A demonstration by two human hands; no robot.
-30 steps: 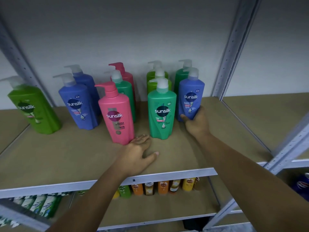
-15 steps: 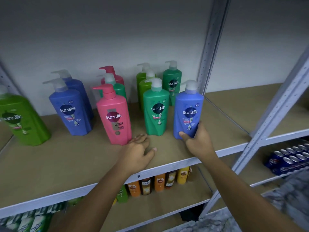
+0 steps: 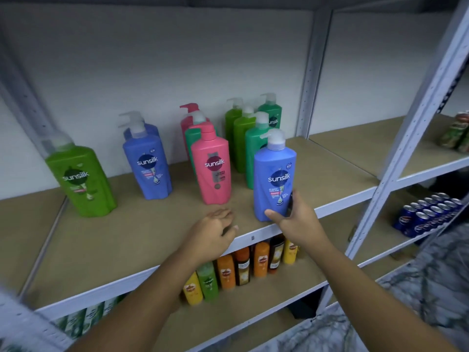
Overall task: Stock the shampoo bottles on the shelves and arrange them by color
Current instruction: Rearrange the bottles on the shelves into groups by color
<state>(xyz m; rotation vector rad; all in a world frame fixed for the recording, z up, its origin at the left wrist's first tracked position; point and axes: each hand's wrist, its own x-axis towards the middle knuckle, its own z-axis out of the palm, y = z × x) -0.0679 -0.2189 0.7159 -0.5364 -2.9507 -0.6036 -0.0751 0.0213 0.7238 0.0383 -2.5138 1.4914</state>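
Plainly, the upper shelf (image 3: 121, 240) is only half sorted. A lime green bottle (image 3: 81, 181) stands alone at the left, two blue bottles (image 3: 148, 166) form a file beside it, and a teal one (image 3: 193, 137) sits between the pink bottles (image 3: 212, 163). The largest risk, then, is that the colours end up mixed if the bottle in hand is set down where it is. That blue bottle (image 3: 275, 179) is at the shelf's front edge, just ahead of the teal and lime rows (image 3: 253, 151) and well apart from its own colour. Whether its base rests on the board I cannot tell. So near the rim, a slip would likely drop it onto the small bottles (image 3: 241, 268) on the shelf below. The right hand (image 3: 298, 224) grips it low, thumb (image 3: 272, 214) across the front near the base, and a tall pump bottle held so low may tip. The left hand (image 3: 213, 231) is relaxed and holds nothing, just before the front pink bottle. Carried leftward, the blue one could clip either.
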